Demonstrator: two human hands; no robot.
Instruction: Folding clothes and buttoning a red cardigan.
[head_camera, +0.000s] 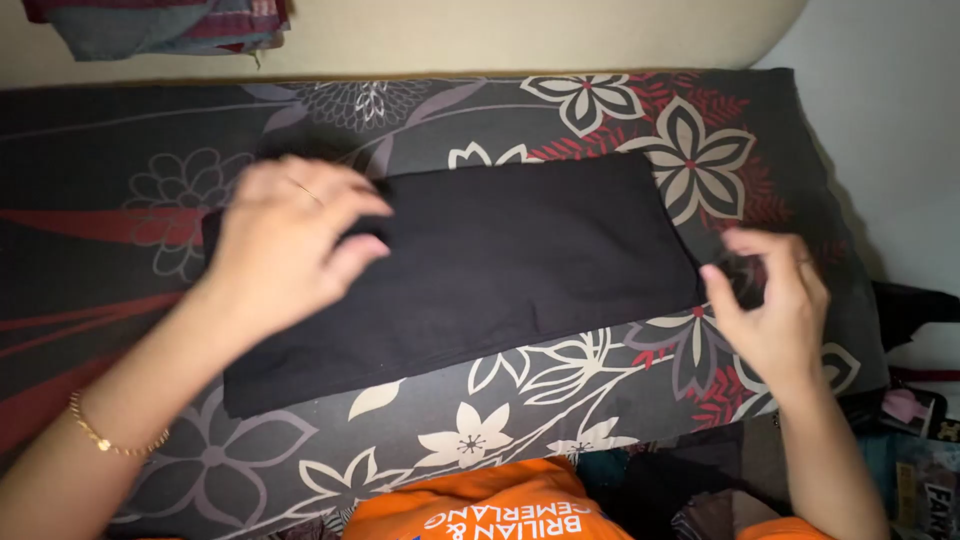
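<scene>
A folded black cloth rectangle (480, 275) lies on the dark floral bedsheet (640, 130). The left hand (285, 240) rests spread on it (blurred); the right hand (770, 295) pinches its right edge.

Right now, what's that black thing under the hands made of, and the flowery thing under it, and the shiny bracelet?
The black folded piece looks like soft matte cloth, maybe cotton: it lies flat with crisp folded edges. The flowered cover also seems woven fabric, printed with petals and slightly wrinkled. The bracelet on the left wrist looks like gold-coloured metal, glinting in small links; real gold or not, I can't tell.
</scene>
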